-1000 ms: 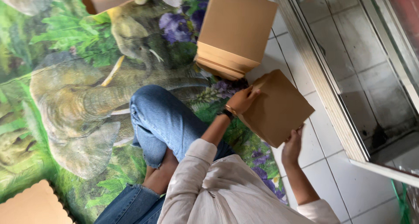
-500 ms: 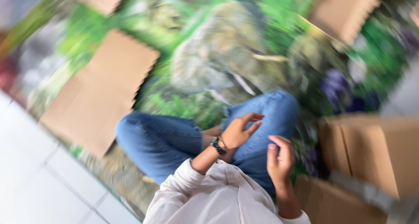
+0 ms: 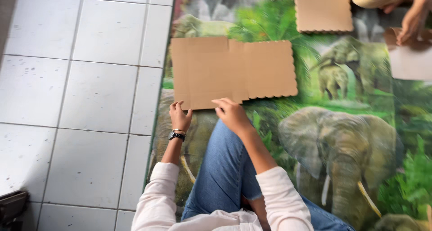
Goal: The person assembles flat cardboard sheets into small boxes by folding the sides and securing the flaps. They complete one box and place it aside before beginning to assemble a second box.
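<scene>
A flat brown cardboard sheet (image 3: 234, 71) with a scalloped right edge lies on the elephant-print floor mat (image 3: 342, 136) in front of my knees. My left hand (image 3: 180, 117), with a wristwatch, grips the sheet's near left corner with its fingertips. My right hand (image 3: 231, 115) pinches the near edge near the middle. My bent leg in blue jeans (image 3: 225, 168) lies under my right forearm.
A second scalloped cardboard sheet (image 3: 324, 8) lies further away on the mat. At the top right another person's hand (image 3: 411, 24) rests on a cardboard piece (image 3: 409, 55). White floor tiles (image 3: 81, 91) lie to the left, with a dark object (image 3: 11, 206) at the bottom left.
The view has swung round. My hands, empty over my knee half a second ago, have reached forward and taken the near edge of the flat cardboard sheet.
</scene>
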